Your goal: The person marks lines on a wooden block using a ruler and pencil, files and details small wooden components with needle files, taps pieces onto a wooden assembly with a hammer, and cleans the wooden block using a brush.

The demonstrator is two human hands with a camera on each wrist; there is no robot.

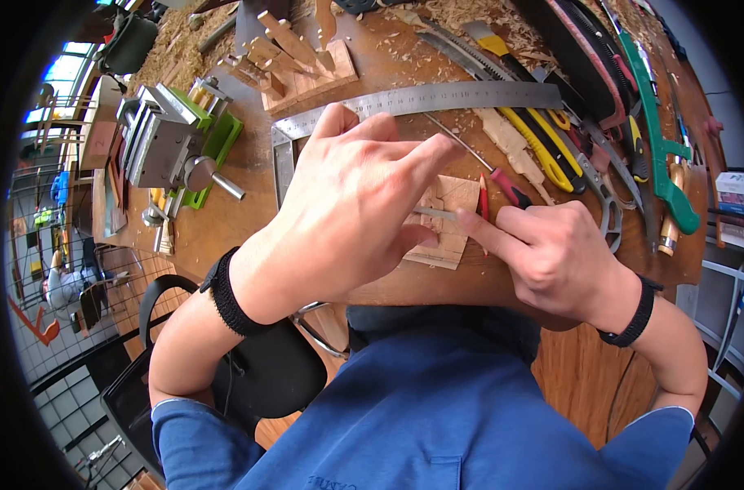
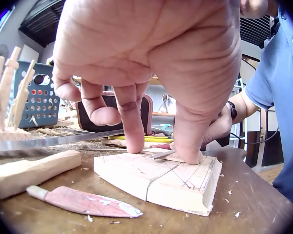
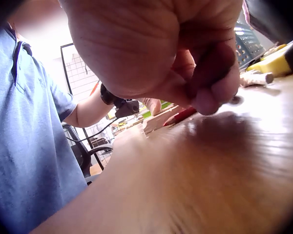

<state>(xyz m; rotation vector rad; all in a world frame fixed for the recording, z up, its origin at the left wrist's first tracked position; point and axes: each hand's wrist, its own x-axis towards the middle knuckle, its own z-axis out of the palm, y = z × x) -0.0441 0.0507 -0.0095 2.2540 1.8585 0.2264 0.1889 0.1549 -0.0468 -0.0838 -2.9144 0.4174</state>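
Chisel (image 1: 434, 213) work on a marked wood block (image 1: 445, 224), centre frame.
Left hand (image 1: 351, 212) presses fingertips flat on the block; right hand (image 1: 551, 253) grips the chisel, best kept low and steady.

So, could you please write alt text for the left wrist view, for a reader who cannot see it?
The left hand presses fingertips onto a pale wood block marked with pencil lines, beside a thin metal blade lying on its top. A carved wooden piece and a reddish leaf-shaped blade lie on the workbench in front.

Steel ruler (image 1: 437, 98) across bench; green-handled saw (image 1: 661, 155) at right; metal vise (image 1: 164, 139) at left; wood shavings (image 1: 461, 12) behind.
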